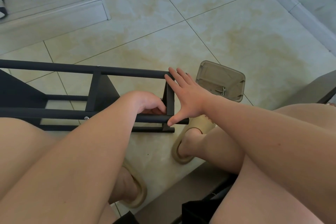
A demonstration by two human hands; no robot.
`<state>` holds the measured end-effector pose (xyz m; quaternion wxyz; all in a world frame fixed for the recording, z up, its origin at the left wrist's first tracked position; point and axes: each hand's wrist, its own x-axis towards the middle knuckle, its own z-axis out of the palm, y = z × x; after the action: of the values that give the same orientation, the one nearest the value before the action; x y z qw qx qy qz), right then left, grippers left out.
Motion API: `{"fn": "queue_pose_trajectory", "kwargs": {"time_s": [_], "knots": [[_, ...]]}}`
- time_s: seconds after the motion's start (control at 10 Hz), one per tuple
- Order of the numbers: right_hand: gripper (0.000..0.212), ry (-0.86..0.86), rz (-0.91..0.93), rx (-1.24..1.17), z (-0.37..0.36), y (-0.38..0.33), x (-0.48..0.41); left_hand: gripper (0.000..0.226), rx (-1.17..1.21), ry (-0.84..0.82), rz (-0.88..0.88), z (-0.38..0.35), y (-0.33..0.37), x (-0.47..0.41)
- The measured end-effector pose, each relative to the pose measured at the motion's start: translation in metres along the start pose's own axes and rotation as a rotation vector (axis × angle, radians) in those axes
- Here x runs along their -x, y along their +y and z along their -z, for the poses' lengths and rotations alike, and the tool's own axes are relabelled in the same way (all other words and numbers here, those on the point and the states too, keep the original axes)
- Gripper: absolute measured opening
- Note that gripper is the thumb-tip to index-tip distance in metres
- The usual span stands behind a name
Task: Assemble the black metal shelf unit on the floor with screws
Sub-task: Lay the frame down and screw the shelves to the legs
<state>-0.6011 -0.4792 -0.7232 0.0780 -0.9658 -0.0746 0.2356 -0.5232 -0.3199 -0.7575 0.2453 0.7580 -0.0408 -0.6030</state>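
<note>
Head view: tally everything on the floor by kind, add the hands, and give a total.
Black shelf frame: 1
Plastic screw tray: 1
Beige slippers: 2
Hands, left and right: 2
Total: 6

There are 1 shelf unit (54, 68), 1 left hand (147, 102), 1 right hand (187, 96), 2 slippers (200, 126), 1 tray (221, 76).

black shelf (54, 68), tan slides (183, 143), smoky clear tray (221, 80), cream floor tiles (181, 14) with yellowish marbling and dark grout
</note>
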Motion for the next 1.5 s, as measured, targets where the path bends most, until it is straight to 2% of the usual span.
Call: {"fn": "queue_pose_trajectory", "kwargs": {"time_s": [0.2, 0.4, 0.5, 0.6, 0.7, 0.9, 1.0, 1.2, 1.4, 1.5], "knots": [[0.151, 0.002, -0.003, 0.001, 0.0, 0.0, 0.001, 0.024, 0.044, -0.082, -0.022, 0.001, 0.0, -0.002], [0.151, 0.001, -0.002, -0.001, 0.001, -0.001, 0.001, 0.027, 0.085, -0.099, -0.025, 0.001, 0.001, -0.005], [0.151, 0.002, -0.001, -0.002, 0.001, -0.001, 0.001, 0.027, 0.077, -0.106, -0.021, 0.001, 0.002, -0.002], [0.151, 0.004, -0.001, -0.007, 0.001, -0.001, 0.001, 0.016, 0.077, -0.1, -0.018, 0.001, 0.002, -0.002], [0.151, 0.005, -0.002, -0.005, 0.0, -0.001, 0.001, 0.011, 0.056, -0.042, -0.013, 0.0, 0.0, -0.006], [0.151, 0.01, -0.003, -0.009, 0.0, -0.001, 0.001, 0.025, 0.053, -0.071, -0.019, 0.002, -0.004, -0.012], [0.151, 0.009, 0.0, -0.005, 0.0, -0.002, 0.001, 0.022, 0.072, -0.12, -0.034, 0.003, -0.005, -0.01], [0.151, 0.011, -0.002, -0.003, 0.0, -0.002, 0.002, 0.012, 0.106, -0.082, -0.031, 0.0, -0.002, -0.008], [0.151, 0.01, -0.004, -0.004, 0.0, -0.002, 0.001, 0.035, 0.056, -0.072, -0.031, 0.002, -0.004, -0.011], [0.151, 0.009, -0.002, -0.004, 0.0, -0.003, 0.001, 0.023, 0.072, -0.133, -0.035, 0.002, -0.003, -0.007]]}}
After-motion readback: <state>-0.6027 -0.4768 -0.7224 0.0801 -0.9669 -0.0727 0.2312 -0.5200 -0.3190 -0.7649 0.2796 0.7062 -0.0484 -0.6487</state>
